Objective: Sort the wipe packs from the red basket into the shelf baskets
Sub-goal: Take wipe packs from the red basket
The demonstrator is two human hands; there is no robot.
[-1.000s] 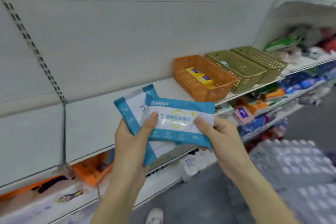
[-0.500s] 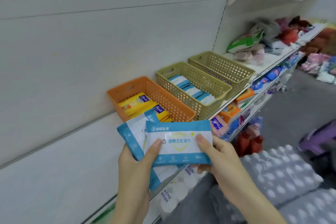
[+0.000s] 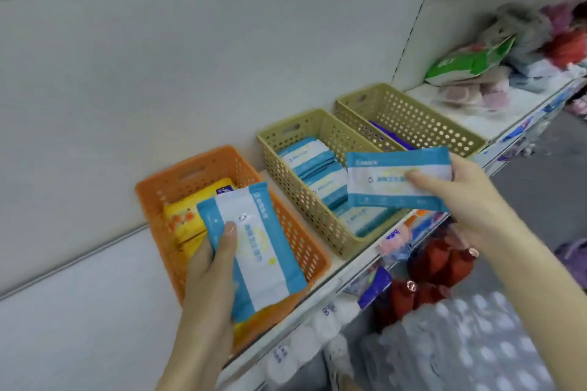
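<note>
My left hand (image 3: 209, 276) holds a blue-and-white wipe pack (image 3: 254, 247) over the orange shelf basket (image 3: 190, 165), which contains yellow packs (image 3: 184, 216). In my right hand (image 3: 457, 197) is a second blue-and-white wipe pack (image 3: 397, 181), held flat above the front of the middle tan basket (image 3: 286, 133). That basket holds several matching blue-and-white packs (image 3: 306, 154). A third tan basket (image 3: 413, 117) to the right contains a dark purple pack (image 3: 386, 133). The red basket is not in view.
The baskets stand on a white shelf (image 3: 476, 114) against a white back panel. Soft goods and a green bag (image 3: 470, 60) lie on the shelf further right. Lower shelves hold red packs (image 3: 435, 267), and shrink-wrapped bottles (image 3: 460, 343) stand on the floor.
The two packs, held together before, are now split: my right hand carried one to the right over the tan basket, my left keeps the other. The view has come closer to the baskets.
</note>
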